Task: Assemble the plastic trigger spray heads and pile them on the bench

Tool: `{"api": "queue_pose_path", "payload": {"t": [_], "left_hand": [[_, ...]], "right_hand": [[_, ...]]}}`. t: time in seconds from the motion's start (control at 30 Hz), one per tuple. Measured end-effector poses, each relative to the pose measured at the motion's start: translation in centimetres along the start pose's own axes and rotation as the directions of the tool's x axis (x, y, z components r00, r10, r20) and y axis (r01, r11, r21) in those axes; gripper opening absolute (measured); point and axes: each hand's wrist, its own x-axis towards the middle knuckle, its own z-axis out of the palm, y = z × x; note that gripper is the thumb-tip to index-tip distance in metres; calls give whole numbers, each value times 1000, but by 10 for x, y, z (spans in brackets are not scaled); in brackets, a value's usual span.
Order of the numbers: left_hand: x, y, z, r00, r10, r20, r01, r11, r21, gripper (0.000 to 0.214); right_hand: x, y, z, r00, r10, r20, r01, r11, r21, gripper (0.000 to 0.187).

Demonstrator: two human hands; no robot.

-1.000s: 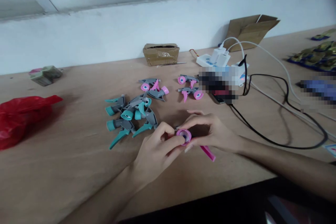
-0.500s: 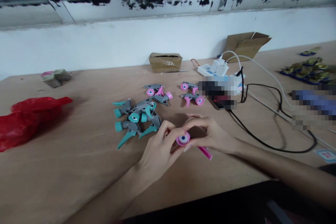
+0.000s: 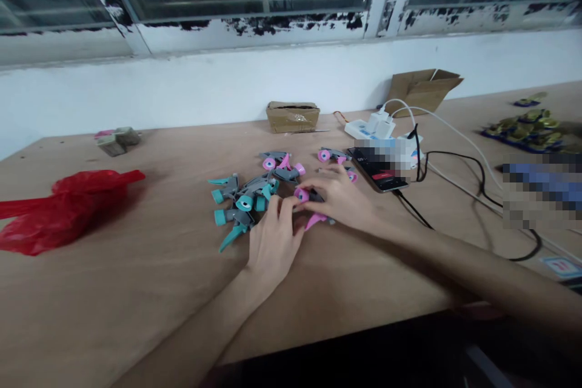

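Currently both hands sit low on the wooden table (image 3: 136, 291). Right hand (image 3: 341, 199): fingers curled over the pink trigger sprayer (image 3: 313, 220), holding it; only the pink cap and lever show. Left hand (image 3: 271, 241): fingers narrow, tips against the sprayer's cap end; whether they grip it cannot be told. Sprayer is at table level, just right of the teal sprayer pile (image 3: 240, 201), near the other pink sprayers (image 3: 282, 163). Phone (image 3: 379, 171) just beyond the right hand. Red bag (image 3: 68, 209) well apart, far left.
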Motion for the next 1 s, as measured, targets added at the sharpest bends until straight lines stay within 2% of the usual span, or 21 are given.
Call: {"api": "queue_pose_path", "payload": {"t": [0.07,0.13,0.27,0.33,0.4,0.47,0.6,0.7,0.8,1.0], "left_hand": [[0,1,-2,999,-46,-3,47,997,57,24],[0,2,-4,998,-66,14,65,994,88,26],[-2,4,-8,998,-51,34,48,995,84,33],[-3,4,-10,998,-36,42,33,997,64,33],[-5,5,-9,999,-9,43,8,1000,17,33],[-7,6,-8,999,24,29,-21,997,-72,32],[-9,9,-2,998,68,5,-64,959,-275,22],[-9,11,1,994,105,-17,-104,926,-363,15],[-9,12,0,989,141,-52,-149,889,-434,12],[-10,14,-3,984,173,-47,-173,848,-501,9]], "right_hand": [[12,5,-3,999,-48,22,50,992,-116,34],[19,13,-10,997,-73,40,78,985,-152,40],[13,45,-36,995,-91,46,99,971,-218,25],[3,67,-50,989,-98,111,129,940,-316,24],[-7,88,-58,978,-108,179,174,897,-407,33],[-15,103,-62,974,-110,199,189,881,-434,39],[-14,117,-59,949,-161,271,269,862,-429,41],[-8,116,-58,932,-197,305,312,865,-393,28],[-9,97,-58,914,-231,332,348,869,-351,21],[-33,36,-49,930,-217,298,300,914,-271,40]]}}
